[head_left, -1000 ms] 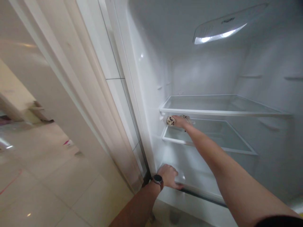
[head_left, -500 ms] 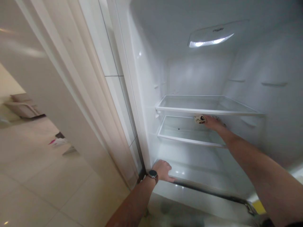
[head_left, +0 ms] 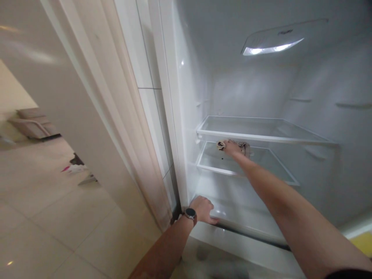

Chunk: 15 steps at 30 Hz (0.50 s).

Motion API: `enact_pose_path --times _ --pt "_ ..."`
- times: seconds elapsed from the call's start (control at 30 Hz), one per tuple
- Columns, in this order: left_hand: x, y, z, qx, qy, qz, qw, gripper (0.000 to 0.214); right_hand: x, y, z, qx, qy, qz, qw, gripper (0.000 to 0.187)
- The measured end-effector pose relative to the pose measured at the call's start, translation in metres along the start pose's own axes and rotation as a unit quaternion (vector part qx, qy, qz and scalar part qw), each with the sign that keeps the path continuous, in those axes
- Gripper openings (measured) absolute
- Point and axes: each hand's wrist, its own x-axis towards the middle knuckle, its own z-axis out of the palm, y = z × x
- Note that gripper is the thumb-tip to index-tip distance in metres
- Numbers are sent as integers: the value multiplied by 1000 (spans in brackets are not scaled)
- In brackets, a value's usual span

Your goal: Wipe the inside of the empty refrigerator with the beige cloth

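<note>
near 6 o'clock, left hand [head_left: 202, 209] rests on fridge's lower front edge [head_left: 247, 229], fingers loosely spread, no object gripped; watch [head_left: 190, 213] on that wrist. farther in, at 3 o'clock, right hand [head_left: 231, 148] is closed around bunched patterned cloth [head_left: 221, 145], ends poking out both sides. cloth is at lower shelf [head_left: 269, 161], under upper shelf [head_left: 247, 125]; touching or just above glass, can't tell. dark speck [head_left: 222, 158] at the hand's 8 o'clock. lit lamp [head_left: 273, 48] between 1 and 2 o'clock. sofa [head_left: 31, 123] far off, 9 o'clock.
</note>
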Motion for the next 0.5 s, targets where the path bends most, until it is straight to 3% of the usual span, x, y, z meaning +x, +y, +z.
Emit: enact_pose_path --times 0.13,0.23,0.33,0.5 --pt "-1 0 -3 -5 -13 -4 1000 68 -1 -66 12 14 -1 -64 998 46" --pt "-2 0 -5 -3 -11 -6 1000 66 -10 -81 16 17 4 -100 995 51" --pt "-3 0 -7 -1 0 -7 1000 68 -23 -61 12 12 -1 -140 990 51" --pt "-4 -1 -8 2 3 -10 1000 70 -46 6 -1 -7 8 -165 986 49"
